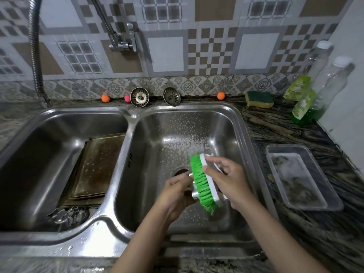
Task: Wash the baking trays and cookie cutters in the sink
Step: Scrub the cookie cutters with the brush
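over the right sink basin [232, 123], the left hand [177, 196] is pinching a small metal cookie cutter [192, 187] while the right hand [230, 180] is gripping a green scrub brush [202, 186] against it. the cutter is likely light, stiff, soapy-slick; holding its rim seems safest. baking trays [94, 164] are leaning in the left basin.

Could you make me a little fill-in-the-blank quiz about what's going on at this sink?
1. The right hand grips a scrubbing brush with ___ bristles.
2. The baking trays lean in the ___ basin.
3. The left hand holds a small ___ cookie cutter.

Missing words: green; left; metal
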